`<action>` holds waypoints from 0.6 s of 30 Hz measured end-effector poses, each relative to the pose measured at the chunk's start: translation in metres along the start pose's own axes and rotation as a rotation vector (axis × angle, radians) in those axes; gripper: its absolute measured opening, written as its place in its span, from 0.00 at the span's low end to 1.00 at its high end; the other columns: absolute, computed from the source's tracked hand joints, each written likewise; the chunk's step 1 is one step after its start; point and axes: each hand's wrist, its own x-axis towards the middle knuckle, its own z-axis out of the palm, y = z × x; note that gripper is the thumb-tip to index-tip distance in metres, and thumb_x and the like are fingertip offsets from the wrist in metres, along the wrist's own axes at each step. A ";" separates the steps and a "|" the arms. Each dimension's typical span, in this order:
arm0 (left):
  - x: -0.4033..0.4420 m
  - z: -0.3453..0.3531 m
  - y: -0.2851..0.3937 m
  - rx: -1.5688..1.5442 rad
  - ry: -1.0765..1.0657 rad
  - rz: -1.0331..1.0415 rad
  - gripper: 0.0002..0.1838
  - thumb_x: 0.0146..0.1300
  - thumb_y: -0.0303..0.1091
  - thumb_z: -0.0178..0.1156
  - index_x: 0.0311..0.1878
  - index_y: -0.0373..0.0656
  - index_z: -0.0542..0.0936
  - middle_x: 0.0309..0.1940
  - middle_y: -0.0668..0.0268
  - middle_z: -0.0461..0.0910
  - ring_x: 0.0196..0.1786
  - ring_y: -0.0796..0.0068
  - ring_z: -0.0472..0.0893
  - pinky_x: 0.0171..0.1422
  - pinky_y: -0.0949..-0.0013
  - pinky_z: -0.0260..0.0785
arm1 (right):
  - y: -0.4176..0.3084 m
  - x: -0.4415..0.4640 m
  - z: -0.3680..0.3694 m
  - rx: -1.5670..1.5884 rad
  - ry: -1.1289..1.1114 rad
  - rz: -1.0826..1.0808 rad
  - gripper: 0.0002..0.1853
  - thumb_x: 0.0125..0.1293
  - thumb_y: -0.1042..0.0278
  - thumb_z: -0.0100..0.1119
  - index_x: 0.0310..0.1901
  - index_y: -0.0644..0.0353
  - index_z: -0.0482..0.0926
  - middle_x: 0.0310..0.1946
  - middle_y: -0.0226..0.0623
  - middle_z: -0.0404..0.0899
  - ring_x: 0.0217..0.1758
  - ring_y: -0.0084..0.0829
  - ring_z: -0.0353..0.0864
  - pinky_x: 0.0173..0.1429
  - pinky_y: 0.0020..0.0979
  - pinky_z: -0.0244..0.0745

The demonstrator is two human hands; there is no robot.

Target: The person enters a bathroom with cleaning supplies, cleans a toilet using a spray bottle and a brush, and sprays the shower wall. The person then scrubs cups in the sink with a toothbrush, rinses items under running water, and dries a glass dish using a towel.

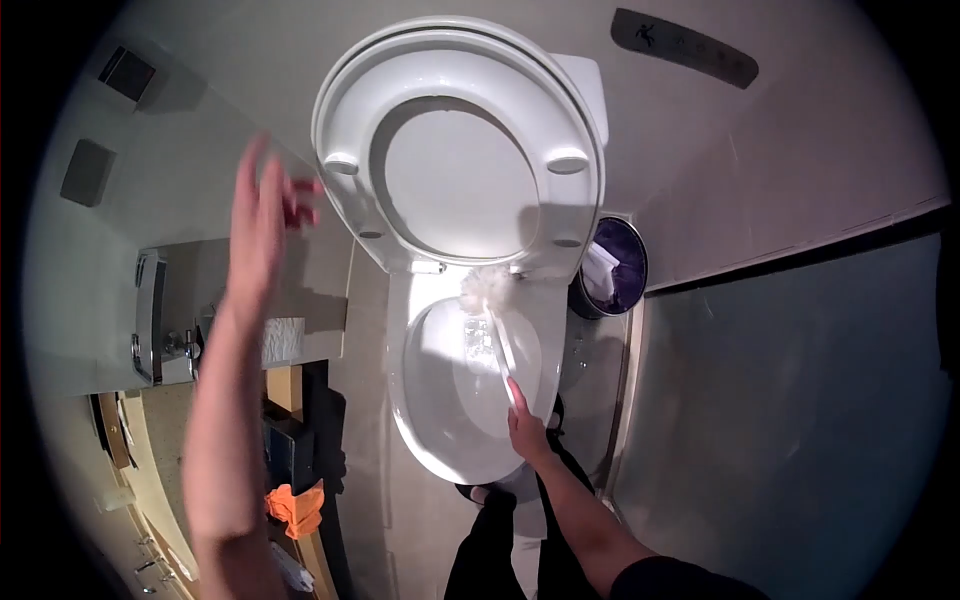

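In front of me is a white toilet bowl (415,440) with its seat (345,95) and lid raised. My right hand (526,432) is closed around the white handle of a toilet brush (500,345). The brush's fluffy pale head is at the back of the bowl, near the seat hinges; whether it touches the rim I cannot tell. To the left, my left hand (262,220) is lifted with nothing in it, its fingers apart and slightly blurred. It appears beside the left edge of the raised seat, and I cannot tell whether they touch.
A bin (640,285) with a dark purple liner and white paper stands right of the toilet. Farther right is a glass panel (780,400). On the left are a toilet roll (284,340), an orange cloth (296,508) and a countertop (165,430). My feet stand before the bowl.
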 end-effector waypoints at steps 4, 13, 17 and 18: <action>0.072 0.048 0.066 -0.027 -0.141 -0.264 0.31 0.66 0.61 0.36 0.60 0.46 0.65 0.23 0.69 0.77 0.18 0.85 0.67 0.26 0.80 0.61 | -0.045 -0.014 -0.071 0.257 -0.167 -0.003 0.31 0.67 0.66 0.42 0.70 0.35 0.45 0.18 0.31 0.69 0.18 0.28 0.69 0.23 0.30 0.67; -0.038 0.034 0.052 -0.321 0.025 -0.251 0.21 0.69 0.53 0.38 0.41 0.44 0.70 0.16 0.72 0.66 0.14 0.85 0.60 0.17 0.82 0.49 | 0.020 -0.127 -0.242 1.297 -0.312 0.476 0.28 0.69 0.59 0.43 0.68 0.28 0.49 0.11 0.23 0.56 0.08 0.16 0.50 0.07 0.18 0.48; -0.235 -0.001 -0.034 -0.119 0.221 -0.136 0.23 0.62 0.54 0.47 0.43 0.40 0.65 0.39 0.62 0.64 0.47 0.67 0.66 0.55 0.60 0.58 | -0.065 -0.053 -0.280 0.620 -0.231 0.426 0.31 0.69 0.57 0.45 0.69 0.29 0.45 0.14 0.21 0.56 0.09 0.14 0.50 0.11 0.17 0.48; -0.295 -0.010 -0.078 0.032 0.202 -0.246 0.20 0.63 0.52 0.49 0.43 0.45 0.62 0.38 0.67 0.64 0.44 0.73 0.66 0.51 0.66 0.61 | -0.059 -0.018 -0.280 0.490 -0.333 0.294 0.32 0.69 0.57 0.44 0.70 0.30 0.43 0.15 0.20 0.56 0.11 0.13 0.51 0.13 0.18 0.48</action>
